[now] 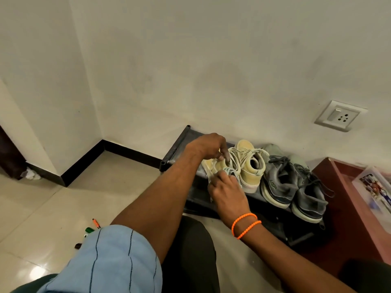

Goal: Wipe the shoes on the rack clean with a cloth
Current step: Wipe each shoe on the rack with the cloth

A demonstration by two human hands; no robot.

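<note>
On the low black metal shoe rack (179, 149) against the white wall stood four shoes in a row: a pair of pale yellow lace-up high-top sneakers and, to their right, a pair of grey mesh running shoes (292, 182). The person worked on the leftmost yellow sneaker (213, 166), the one nearest the rack's open left end. The left hand (208, 145) reached in from above, its fingers curled down and pinching the shoe's upper near the cream laces (234, 163) to steady it. The right hand (227, 190), wearing two orange bead bracelets on the wrist, was closed around a small pale blue-green cloth (229, 170), bunched and pressed against the side of that same sneaker. The second yellow sneaker (251, 163) stood just beside it, touching or nearly so; which could not be told.

Judging from this, only the first shoe was being wiped, and three remained. The main risk was the loose laces: they trailed across the shoe where the cloth was working, and a stroke could snag them and drag the shoe sideways. With the sneaker so near the rack's left end, a hard push could slide it off onto the tiled floor (63, 197). The neighbour might also get knocked over. Pens lay scattered on the floor.
</note>
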